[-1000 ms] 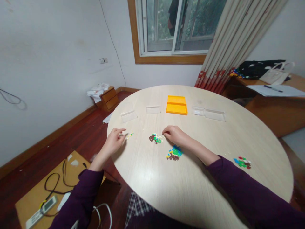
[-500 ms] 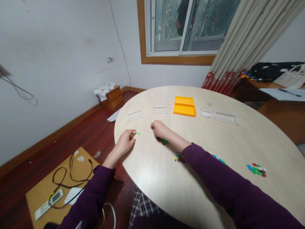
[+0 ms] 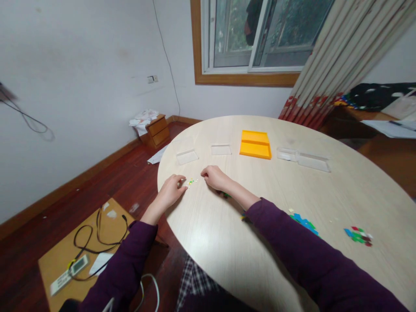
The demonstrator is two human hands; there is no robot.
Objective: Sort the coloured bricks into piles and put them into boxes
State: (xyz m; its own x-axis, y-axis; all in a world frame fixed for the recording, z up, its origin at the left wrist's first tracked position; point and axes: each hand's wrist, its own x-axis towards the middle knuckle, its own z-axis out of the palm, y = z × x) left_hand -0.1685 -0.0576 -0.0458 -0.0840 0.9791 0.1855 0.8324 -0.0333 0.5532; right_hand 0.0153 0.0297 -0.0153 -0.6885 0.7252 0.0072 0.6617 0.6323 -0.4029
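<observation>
My left hand [image 3: 171,189] rests at the table's left edge, thumb and fingers apart, with nothing seen between them. Just right of its fingertips lies a small scatter of tiny green, yellow and pale pieces [image 3: 191,182]. Across that scatter, my right hand [image 3: 214,177] is low over the tabletop with its fingers pinched together. Whatever the pinch may hold is too small or hidden to name. Beneath my right wrist, a pile of green and dark red pieces [image 3: 225,195] is mostly covered. A few yellow pieces [image 3: 243,216] peek out beside my right sleeve.
Blue and green pieces [image 3: 304,223] and a mixed-colour pile [image 3: 359,236] lie on the right of the round table [image 3: 260,264]. Along the back stand a yellow two-part tray [image 3: 256,150], clear trays [image 3: 187,157], [image 3: 221,150] and a clear lidded box [image 3: 313,162].
My right hand has moved left, closer to the tiny pieces by my left hand. My left hand keeps its pose. The view has shifted slightly.
</observation>
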